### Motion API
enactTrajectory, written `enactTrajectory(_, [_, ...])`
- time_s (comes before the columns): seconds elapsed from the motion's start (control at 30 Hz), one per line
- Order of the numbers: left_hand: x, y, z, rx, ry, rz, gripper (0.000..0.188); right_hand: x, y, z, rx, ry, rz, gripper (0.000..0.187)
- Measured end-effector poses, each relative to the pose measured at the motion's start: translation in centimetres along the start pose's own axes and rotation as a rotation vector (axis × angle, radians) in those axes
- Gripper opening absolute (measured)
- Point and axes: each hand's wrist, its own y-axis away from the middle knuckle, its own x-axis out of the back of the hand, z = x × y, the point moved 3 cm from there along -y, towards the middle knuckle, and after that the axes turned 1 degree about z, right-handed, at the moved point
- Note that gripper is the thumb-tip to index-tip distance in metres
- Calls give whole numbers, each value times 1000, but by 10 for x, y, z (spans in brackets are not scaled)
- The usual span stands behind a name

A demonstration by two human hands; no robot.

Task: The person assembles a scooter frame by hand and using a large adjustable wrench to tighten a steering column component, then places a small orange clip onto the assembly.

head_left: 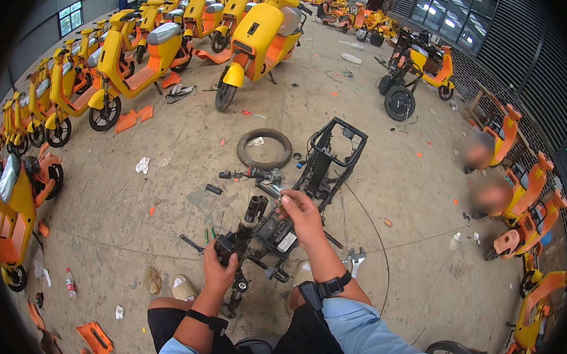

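Left hand: through the head view I have the left hand curled around a black part, thumb on its near side.
Right hand: I see the right hand with thumb and fingertips drawn together; whether something small is pinched there, I cannot tell.
Black part: in the left hand, just left of the fork.
Fork: the fork stands between my two hands, tilted, its paired tube ends pointing away from me.
Frame: the black frame lies beyond the right hand, its nearer portion passing below that hand.
Handlebar piece: the handlebar piece is on the floor, beyond both hands.
Tyre: farther out than the handlebar piece, I see the tyre lying flat.
Black cylinder: beyond the left hand, the black cylinder lies apart from everything.
Green tools: two thin green tools sit just past the left hand.
Wrench: the wrench lies nearer me than the right hand, off to its right.
Scooters: yellow scooters stand far beyond the hands, mostly to the left.
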Motion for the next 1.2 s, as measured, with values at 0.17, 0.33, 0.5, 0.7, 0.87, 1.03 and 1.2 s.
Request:
enactTrajectory(0.17, [-1,1,-7,0,-4,5,53,-2,1,0,-19,20,-7,41])
enactTrajectory(0.33, [-1,1,-5,-30,-11,16,52,-4,1,-1,-4,28,6,32])
enactTrajectory(0.5, [-2,2,-12,12,-10,-21,63,-2,-2,3,-21,20,-13,40])
enactTrajectory(0.7, [-2,3,-14,8,3,-8,64,-5,-1,1,-19,-1,-16,38])
enactTrajectory(0.87, [-1,2,-12,5,-22,-1,65,-6,0,0,5,27,-20,36])
enactTrajectory(1.03, [0,2,-10,-3,-8,4,65,-3,-1,6,34,49,-28,39])
enactTrajectory(1.2, [0,2,-4,-6,-23,-11,65,1,-2,7,41,116,-13,40])
